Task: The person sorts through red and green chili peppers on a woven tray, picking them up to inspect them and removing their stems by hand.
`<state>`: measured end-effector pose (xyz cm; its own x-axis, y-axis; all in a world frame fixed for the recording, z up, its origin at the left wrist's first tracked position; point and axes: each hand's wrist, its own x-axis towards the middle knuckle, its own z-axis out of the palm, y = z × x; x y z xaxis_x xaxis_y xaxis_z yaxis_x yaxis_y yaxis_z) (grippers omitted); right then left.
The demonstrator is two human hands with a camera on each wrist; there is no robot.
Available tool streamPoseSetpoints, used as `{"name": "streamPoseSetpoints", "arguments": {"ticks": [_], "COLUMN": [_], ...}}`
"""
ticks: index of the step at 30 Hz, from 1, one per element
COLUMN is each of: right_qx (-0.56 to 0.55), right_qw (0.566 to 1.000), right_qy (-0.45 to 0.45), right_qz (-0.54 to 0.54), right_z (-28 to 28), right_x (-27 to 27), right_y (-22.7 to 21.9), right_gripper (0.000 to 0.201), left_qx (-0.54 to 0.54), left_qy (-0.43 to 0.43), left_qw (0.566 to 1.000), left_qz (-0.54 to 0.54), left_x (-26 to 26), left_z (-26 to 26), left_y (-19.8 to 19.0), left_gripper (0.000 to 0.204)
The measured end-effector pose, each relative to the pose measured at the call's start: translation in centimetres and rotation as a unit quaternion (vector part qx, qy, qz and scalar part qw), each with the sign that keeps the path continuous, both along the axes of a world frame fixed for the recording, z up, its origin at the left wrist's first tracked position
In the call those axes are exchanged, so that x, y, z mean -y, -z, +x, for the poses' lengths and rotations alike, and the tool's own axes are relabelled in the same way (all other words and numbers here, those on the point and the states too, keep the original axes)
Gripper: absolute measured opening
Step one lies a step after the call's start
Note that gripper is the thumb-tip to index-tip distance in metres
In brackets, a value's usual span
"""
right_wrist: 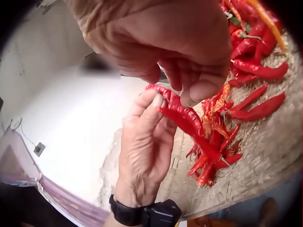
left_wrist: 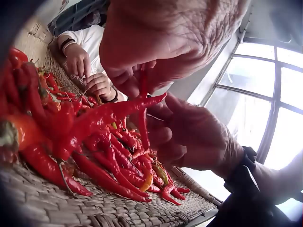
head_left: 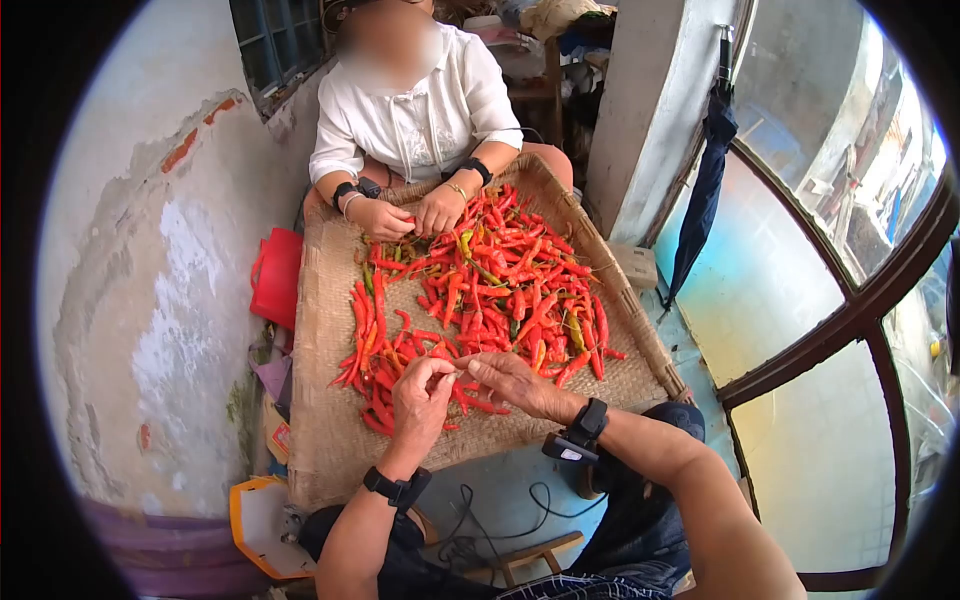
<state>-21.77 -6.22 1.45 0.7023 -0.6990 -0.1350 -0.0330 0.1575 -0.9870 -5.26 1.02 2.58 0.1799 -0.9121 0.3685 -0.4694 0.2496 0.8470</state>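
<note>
In the head view my left hand (head_left: 422, 398) and right hand (head_left: 520, 385) meet over the near side of a pile of red chili peppers (head_left: 500, 290). Thumb and forefinger of the left hand pinch a slim red chili pepper (left_wrist: 143, 125), which points downward in the left wrist view. The right hand's curled fingers pinch at the same pepper, their tips largely hidden behind the knuckles. Some green and orange peppers are mixed into the pile. All of them lie in a large woven tray (head_left: 340, 440).
Across the tray sits a person in a white shirt (head_left: 440, 110), both hands at the pile's far edge. A red plastic container (head_left: 277, 278) stands left by the wall. An umbrella (head_left: 705, 170) hangs right, near glass panels. Black cable (head_left: 490, 530) lies on the floor.
</note>
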Motion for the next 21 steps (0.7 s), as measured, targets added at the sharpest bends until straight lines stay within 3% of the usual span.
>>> {"name": "streamPoseSetpoints", "arguments": {"ticks": [1,5,8,11,12,17,18,20,21], "right_qx": [-0.005,-0.032,-0.035,-0.071,-0.08,-0.104,-0.099,-0.096,-0.094], "right_qw": [0.998,0.986,0.992,0.992,0.992,0.99,0.992,0.99,0.987], "right_qy": [-0.045,-0.076,-0.081,-0.067,-0.067,0.009,0.023,0.035,0.05], "right_qz": [-0.045,-0.143,-0.089,-0.082,-0.073,-0.091,-0.077,-0.098,-0.12], "right_z": [0.3,0.3,0.3,-0.2,-0.5,-2.5,-2.7,-3.1,-3.4], "right_x": [-0.4,-0.8,-0.8,0.2,0.4,3.7,3.9,4.3,4.5], "right_y": [0.0,0.5,0.1,1.0,0.6,-1.9,-2.6,-3.3,-3.4], "right_gripper": [0.04,0.026,0.02,0.018,0.018,0.02,0.022,0.023,0.024], "left_qx": [-0.001,-0.116,-0.162,-0.083,-0.14,-0.061,-0.061,0.071,0.068], "left_qy": [-0.001,0.022,0.029,-0.02,-0.018,-0.081,-0.084,-0.021,-0.02], "left_qw": [1.0,0.992,0.984,0.996,0.987,0.994,0.993,0.994,0.994], "left_qz": [0.001,0.037,0.064,0.035,0.077,0.051,0.054,0.08,0.081], "left_x": [-0.1,0.1,0.2,0.6,0.5,1.3,1.3,1.5,1.3], "left_z": [-0.2,-0.4,-0.3,1.1,1.5,3.2,3.2,2.9,2.7], "left_y": [0.3,1.9,1.9,3.2,2.5,2.3,2.1,1.9,2.1], "left_gripper": [0.008,0.008,0.005,0.004,0.008,0.013,0.013,0.016,0.016]}}
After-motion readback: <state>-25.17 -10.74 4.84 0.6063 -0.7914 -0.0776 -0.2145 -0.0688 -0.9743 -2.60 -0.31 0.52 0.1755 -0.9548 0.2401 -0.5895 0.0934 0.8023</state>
